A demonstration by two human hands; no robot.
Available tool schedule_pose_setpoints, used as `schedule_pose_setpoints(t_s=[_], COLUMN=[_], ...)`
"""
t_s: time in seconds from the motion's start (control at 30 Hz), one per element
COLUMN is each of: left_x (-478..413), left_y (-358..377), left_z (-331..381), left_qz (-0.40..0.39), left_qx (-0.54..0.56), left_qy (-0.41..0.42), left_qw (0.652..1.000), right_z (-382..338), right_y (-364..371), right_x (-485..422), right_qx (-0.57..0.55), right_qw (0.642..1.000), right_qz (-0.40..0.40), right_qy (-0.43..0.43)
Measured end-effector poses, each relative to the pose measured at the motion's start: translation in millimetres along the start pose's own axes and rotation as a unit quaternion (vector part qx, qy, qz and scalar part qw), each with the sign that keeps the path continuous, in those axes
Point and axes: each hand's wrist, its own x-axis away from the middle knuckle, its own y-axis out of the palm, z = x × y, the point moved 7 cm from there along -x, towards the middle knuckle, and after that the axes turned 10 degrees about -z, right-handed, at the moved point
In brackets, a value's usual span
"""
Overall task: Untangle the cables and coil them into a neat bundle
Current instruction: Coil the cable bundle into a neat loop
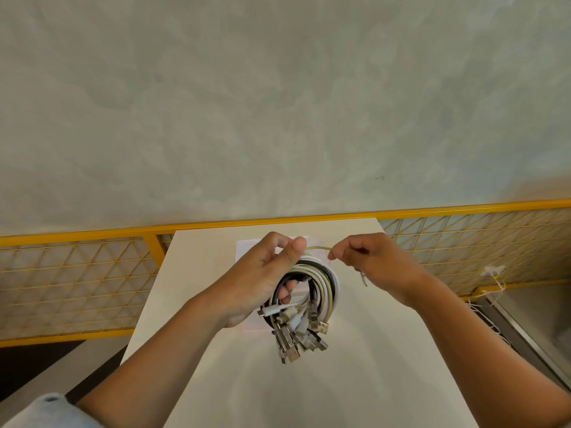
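White and black cables (312, 282) hang coiled above the table (216, 273), gripped by my left hand (262, 273); my right hand (367, 257) pinches a thin tie (318, 248). Limp, light, springy: I'd hold the loop's crown.

soft, even light from overhead covers the table (370, 350), bright at its near end and free of hard glare. faint shadows with blurred edges lie on the tabletop below the cable bundle (315, 291). the lower left corner drops to near black. a warm tint spreads over the grey floor (278, 103) just above the yellow rail (278, 222) at far right. the wide lens tilts and bows the rail and flares the table's edges outward. detail is slightly soft throughout: the plugs (296, 338) smear together, the thin strand (318, 248) pinched by the right hand (374, 257) is faint, and the sleeve (46, 409) is out of focus.
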Motion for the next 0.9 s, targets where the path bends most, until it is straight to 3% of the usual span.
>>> schedule_pose_setpoints(t_s=[0.1, 0.27, 0.4, 0.67, 0.9], left_x=[0.7, -1.5, -1.9, -0.2, 1.0], left_y=[0.9, 8.5, 10.6, 5.4, 9.1], left_z=[0.8, 7.6, 19.4, 29.7, 31.9], left_qz=[0.006, 0.006, 0.012, 0.028, 0.009], left_qx=[0.01, 0.011, 0.014, 0.013, 0.012], left_qy=[-0.008, 0.012, 0.041, 0.051, 0.047], left_qw=[1.0, 1.0, 0.999, 0.998, 0.999], right_z=[0.5, -7.6, -21.0, -30.0, -23.8], right_y=[-3.0, 3.9, 12.4, 15.4, 12.1], right_x=[1.1, -0.6, -1.4, -4.6, -4.9], right_qx=[0.074, -0.126, -0.213, -0.32, -0.317], right_qw=[0.997, 0.992, 0.976, 0.946, 0.948], right_qz=[0.019, 0.029, 0.016, -0.022, -0.004], right_qy=[0.006, -0.015, -0.031, -0.042, -0.018])
